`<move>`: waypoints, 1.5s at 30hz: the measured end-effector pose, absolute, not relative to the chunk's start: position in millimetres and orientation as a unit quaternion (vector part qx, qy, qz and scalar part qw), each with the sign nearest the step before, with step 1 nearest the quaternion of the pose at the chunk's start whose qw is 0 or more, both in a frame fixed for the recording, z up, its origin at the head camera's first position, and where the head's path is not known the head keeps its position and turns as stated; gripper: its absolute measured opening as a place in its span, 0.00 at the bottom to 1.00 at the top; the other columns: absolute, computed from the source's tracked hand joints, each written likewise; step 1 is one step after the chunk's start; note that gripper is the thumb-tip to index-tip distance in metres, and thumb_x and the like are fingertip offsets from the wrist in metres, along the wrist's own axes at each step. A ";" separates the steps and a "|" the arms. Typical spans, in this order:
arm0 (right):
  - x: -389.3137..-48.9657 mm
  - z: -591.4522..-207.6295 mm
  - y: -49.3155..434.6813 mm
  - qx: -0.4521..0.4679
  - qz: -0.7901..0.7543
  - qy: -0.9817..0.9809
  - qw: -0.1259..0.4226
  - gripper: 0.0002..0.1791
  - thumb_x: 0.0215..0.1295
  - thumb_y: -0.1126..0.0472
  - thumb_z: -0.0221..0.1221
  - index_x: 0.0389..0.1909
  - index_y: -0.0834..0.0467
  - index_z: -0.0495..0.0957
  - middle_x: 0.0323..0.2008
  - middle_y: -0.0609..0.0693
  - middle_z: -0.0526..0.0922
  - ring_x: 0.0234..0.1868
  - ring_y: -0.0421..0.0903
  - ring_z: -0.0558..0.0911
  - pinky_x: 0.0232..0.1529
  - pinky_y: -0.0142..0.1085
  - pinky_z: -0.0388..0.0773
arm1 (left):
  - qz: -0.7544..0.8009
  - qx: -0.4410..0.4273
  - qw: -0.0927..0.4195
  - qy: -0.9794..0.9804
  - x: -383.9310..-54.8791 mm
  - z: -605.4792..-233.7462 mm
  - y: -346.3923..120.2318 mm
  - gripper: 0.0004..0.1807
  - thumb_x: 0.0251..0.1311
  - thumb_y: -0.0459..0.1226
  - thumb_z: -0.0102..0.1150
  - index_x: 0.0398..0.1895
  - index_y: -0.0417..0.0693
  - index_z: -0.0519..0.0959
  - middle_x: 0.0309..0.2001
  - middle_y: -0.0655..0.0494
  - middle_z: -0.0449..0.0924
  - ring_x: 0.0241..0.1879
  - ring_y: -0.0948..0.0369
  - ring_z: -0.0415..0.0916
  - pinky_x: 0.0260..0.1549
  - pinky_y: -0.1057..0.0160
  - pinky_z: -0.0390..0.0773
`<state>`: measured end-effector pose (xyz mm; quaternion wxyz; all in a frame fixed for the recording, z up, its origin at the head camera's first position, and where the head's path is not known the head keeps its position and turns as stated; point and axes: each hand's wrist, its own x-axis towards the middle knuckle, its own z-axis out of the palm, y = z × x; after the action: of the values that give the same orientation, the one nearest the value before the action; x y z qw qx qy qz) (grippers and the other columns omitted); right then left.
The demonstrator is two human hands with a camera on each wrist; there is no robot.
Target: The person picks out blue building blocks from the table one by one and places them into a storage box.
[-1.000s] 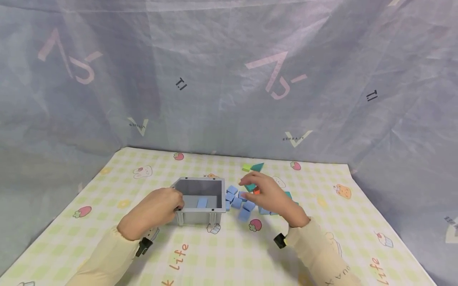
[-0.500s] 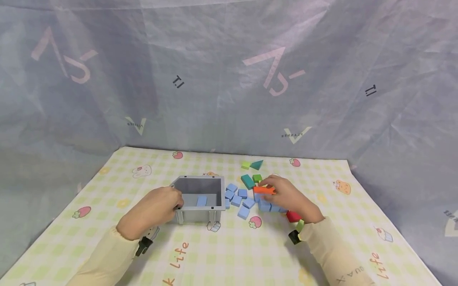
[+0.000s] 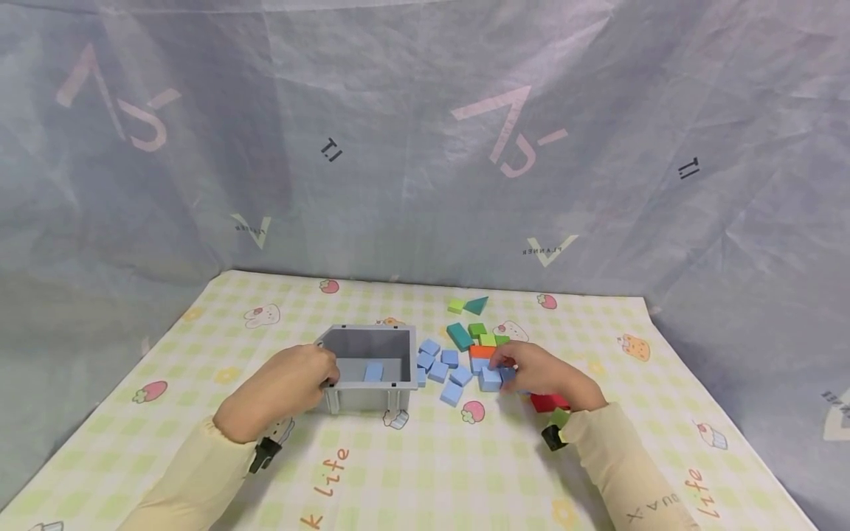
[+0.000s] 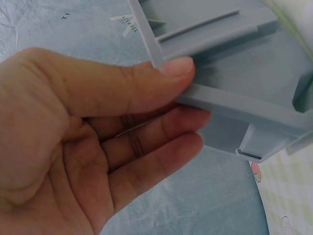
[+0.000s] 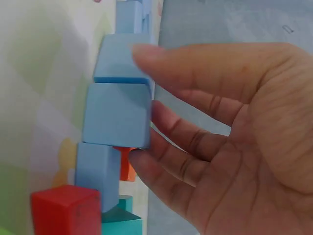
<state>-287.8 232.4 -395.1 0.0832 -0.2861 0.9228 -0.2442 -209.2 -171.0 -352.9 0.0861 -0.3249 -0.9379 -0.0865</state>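
My left hand grips the left rim of a grey plastic bin, thumb on top and fingers below, as the left wrist view shows. One blue block lies inside the bin. To its right my right hand is down among a row of blue blocks. In the right wrist view the thumb is spread from the other fingers, which reach behind a blue block; I see no firm pinch. A red block lies at the near end of that row.
Loose blue blocks lie between bin and right hand. Behind them are an orange block, a teal block and several green pieces. A teal triangle lies farther back. A checked cloth covers the table; a grey curtain hangs behind.
My right hand has moved right, then down and nearer to the blue row, uncovering the orange and green blocks. The left hand stays on the bin, which has not visibly moved.
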 end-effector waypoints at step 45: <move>-294.0 -405.0 240.1 -0.217 -0.233 0.944 0.091 0.17 0.50 0.65 0.74 0.40 0.56 0.79 0.36 0.45 0.80 0.37 0.45 0.75 0.45 0.41 0.76 | -0.079 -0.327 0.099 -0.937 -208.8 -355.2 -170.8 0.30 0.42 0.14 0.53 0.15 0.58 0.51 0.22 0.63 0.49 0.23 0.66 0.45 0.24 0.65 0.47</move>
<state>-294.0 240.1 -405.0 0.0911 -0.2166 0.9438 -0.2326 -208.8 -170.8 -355.2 0.0991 -0.3267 -0.9366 -0.0787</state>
